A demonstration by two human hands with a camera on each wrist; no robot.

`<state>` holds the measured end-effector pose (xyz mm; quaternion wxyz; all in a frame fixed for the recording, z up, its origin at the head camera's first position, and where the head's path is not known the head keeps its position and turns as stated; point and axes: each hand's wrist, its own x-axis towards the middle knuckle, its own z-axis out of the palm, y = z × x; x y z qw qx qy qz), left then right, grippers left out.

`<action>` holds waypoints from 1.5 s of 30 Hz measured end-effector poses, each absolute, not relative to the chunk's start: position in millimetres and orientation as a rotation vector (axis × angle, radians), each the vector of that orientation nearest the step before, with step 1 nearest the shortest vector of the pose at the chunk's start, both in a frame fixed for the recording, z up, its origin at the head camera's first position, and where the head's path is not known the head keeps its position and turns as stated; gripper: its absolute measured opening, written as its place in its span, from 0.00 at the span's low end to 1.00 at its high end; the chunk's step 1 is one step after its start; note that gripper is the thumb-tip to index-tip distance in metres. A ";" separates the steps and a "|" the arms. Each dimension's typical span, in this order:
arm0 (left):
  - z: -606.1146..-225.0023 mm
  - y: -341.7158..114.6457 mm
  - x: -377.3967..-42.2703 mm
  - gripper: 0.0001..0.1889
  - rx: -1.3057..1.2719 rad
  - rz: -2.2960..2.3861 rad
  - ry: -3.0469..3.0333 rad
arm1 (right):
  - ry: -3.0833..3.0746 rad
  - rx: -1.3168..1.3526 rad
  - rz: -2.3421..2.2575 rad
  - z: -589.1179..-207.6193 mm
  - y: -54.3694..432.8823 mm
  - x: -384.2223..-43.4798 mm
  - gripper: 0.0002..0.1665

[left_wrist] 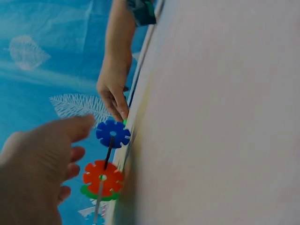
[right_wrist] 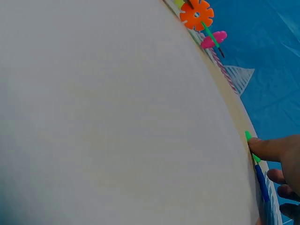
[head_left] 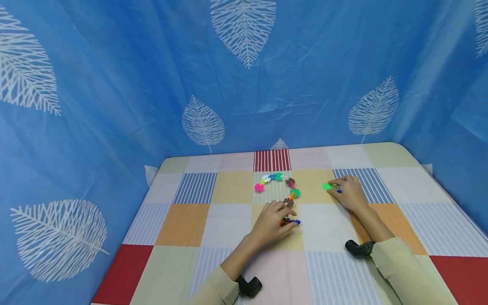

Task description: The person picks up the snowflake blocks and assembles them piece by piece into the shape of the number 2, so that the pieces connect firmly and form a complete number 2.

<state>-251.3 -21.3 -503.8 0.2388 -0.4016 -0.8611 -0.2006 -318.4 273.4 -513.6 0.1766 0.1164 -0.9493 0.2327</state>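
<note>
A curved chain of interlocking flower-shaped plastic discs (head_left: 278, 176) lies on the patchwork cloth, in pink, white, blue, green, brown and orange. My left hand (head_left: 271, 220) is over its near end, thumb and forefinger spread around a blue disc (left_wrist: 113, 133) and an orange-red disc (left_wrist: 103, 178). In the left wrist view a gap shows between this hand and the discs. To the right, my right hand (head_left: 348, 191) pinches a light green disc (head_left: 326, 186) at its edge. A loose blue disc (head_left: 339, 191) lies under that hand, partly hidden.
The table (head_left: 232, 224) has a checked, striped cloth and rounded far corners. Blue curtains (head_left: 297, 84) with white leaf prints stand close behind it and at both sides. Each wrist wears a black device (head_left: 249, 286).
</note>
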 end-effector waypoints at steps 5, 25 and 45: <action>-513.9 -17.0 -253.1 0.08 -1.114 -0.500 -2.327 | -2.634 0.312 0.970 -513.7 260.1 -309.5 0.16; -527.6 -13.8 -261.8 0.03 -1.065 -0.993 -2.318 | -2.477 0.533 2.067 -517.2 204.0 -246.6 0.22; -529.2 -13.3 -256.4 0.05 -1.033 -1.090 -2.325 | -2.393 0.634 2.323 -520.5 199.4 -243.6 0.24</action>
